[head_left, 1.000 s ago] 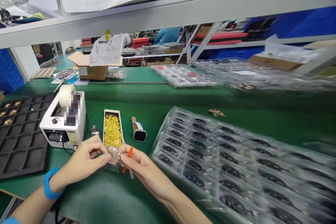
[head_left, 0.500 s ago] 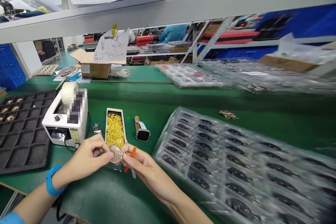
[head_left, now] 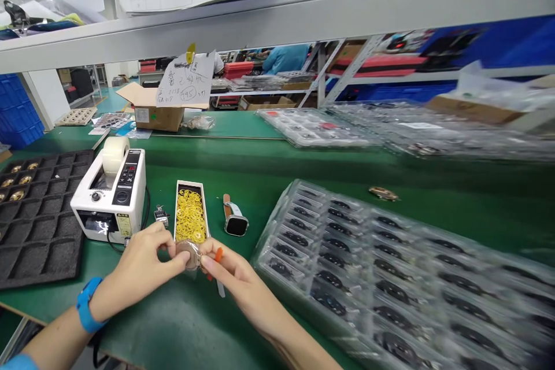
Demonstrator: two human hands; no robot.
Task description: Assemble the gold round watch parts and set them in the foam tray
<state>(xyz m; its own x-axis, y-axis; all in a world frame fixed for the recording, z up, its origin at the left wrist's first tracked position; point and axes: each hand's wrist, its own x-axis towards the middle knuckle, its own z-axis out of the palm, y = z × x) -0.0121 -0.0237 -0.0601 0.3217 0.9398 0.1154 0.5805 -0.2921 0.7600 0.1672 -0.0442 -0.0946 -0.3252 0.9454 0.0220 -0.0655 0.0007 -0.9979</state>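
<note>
At the near end of a narrow white box filled with yellow rings, a round metal watch case is held between both hands over the green table. The left edge of the case is pinched by the thumb and forefinger of the left hand; a blue band is worn on that wrist. The right edge is gripped by the thumb and forefinger of the right hand. An orange piece is seen at the right-hand fingers – how it is secured cannot be told.

Beyond the left hand, a small tally counter is placed between the box and a white tape dispenser, which is loaded with a clear roll. To the left, a black compartment tray is positioned; several gold-coloured parts are seated in its far-left cells. To the right of the box, a smartwatch is laid. Farther right, clear plastic trays are stacked – dark oval pieces are arranged there in rows.
</note>
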